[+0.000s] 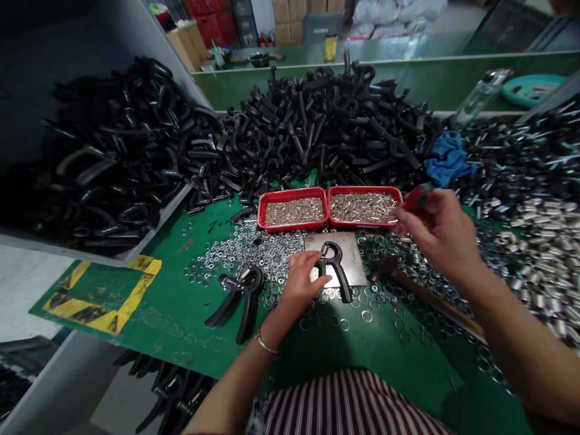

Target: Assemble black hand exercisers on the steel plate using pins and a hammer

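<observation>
My left hand [299, 275] is closed around one handle of a black spring clamp [341, 273], which lies on a small metal plate [359, 266]. A coiled spring shows near the clamp's top. My right hand [446, 232] is raised at the right end of a red tray of small metal pins [362, 225]. A red-handled tool [417, 196] is gripped in it, its working end not clear. The thumb and fingertip are at the tray's edge; whether they pinch a pin I cannot tell. Another black clamp with a spring [247, 302] lies left of my left hand.
A second red tray [292, 228] holds tiny metal parts. Loose rings [226, 257] surround the plate, and a wooden-handled hammer [435, 299] lies at right. Black clamp parts [308, 127] are heaped behind, beside a blue cloth [448, 158] and silver sleeves [539, 241]. A grey bin [170, 208] stands left.
</observation>
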Demonstrator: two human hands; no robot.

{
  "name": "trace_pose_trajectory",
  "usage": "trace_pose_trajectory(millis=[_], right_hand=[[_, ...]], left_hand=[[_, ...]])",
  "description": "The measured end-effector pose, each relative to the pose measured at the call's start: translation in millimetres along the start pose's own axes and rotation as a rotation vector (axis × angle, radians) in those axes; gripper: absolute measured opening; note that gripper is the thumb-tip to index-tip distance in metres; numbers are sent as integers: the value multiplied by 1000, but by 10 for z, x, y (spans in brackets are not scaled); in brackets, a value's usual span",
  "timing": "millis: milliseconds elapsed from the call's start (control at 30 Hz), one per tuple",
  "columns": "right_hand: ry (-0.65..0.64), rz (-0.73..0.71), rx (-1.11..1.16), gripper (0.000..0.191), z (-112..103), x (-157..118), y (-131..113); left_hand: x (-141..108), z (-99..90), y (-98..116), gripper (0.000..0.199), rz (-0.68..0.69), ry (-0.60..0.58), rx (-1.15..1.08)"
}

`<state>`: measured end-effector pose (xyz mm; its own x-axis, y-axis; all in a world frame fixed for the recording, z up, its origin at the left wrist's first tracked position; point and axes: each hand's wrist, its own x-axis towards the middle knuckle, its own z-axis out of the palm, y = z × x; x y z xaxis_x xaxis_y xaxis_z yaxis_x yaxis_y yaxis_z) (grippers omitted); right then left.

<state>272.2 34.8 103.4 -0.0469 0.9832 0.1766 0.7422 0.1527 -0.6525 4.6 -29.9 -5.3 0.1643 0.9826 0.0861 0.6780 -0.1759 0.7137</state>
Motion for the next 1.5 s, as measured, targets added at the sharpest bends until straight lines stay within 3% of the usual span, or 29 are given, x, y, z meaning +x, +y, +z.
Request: trace_pose_trajectory(millis=[133, 233, 333, 733, 833, 967, 1100, 1200, 1267, 1333, 1400, 1500], right_hand=[[-228, 78, 564, 29, 465, -137, -156], [-269, 166, 660, 34, 912, -237, -119], [-258, 185, 652, 36, 1132, -278, -47], [-195, 198, 645, 37, 1207, -303, -20], [-237, 138, 481, 36, 1145, -318, -57], [-306, -81, 113, 32, 1056, -343, -126], [-356, -151, 11, 31, 1067, -206, -215], [-458, -75, 167, 35, 1095, 36, -281], [-632, 45, 431, 39, 1092, 184, -287], [-683, 148, 707, 43, 1083, 249, -240], [-522, 177, 861, 43, 1084, 206, -144], [-303, 181, 832, 40, 1112, -5, 16]], left_hand=[[73, 106, 5, 45, -23, 67, -17], [85, 124, 14, 45, -19, 92, -9], [64, 117, 4, 46, -13, 103, -7], [74, 90, 16, 42, -18, 100, -34], [50, 47, 9, 46, -9, 69, -13], [12, 9, -17, 49, -10, 28, 13], [8, 20, -29, 49, -24, 19, 2], [17, 36, -24, 48, -29, 30, -9], [19, 43, -20, 47, -43, 47, -14], [16, 48, -22, 47, -55, 53, -23], [12, 53, -30, 48, -57, 56, -31], [11, 60, -45, 48, -49, 69, -41]])
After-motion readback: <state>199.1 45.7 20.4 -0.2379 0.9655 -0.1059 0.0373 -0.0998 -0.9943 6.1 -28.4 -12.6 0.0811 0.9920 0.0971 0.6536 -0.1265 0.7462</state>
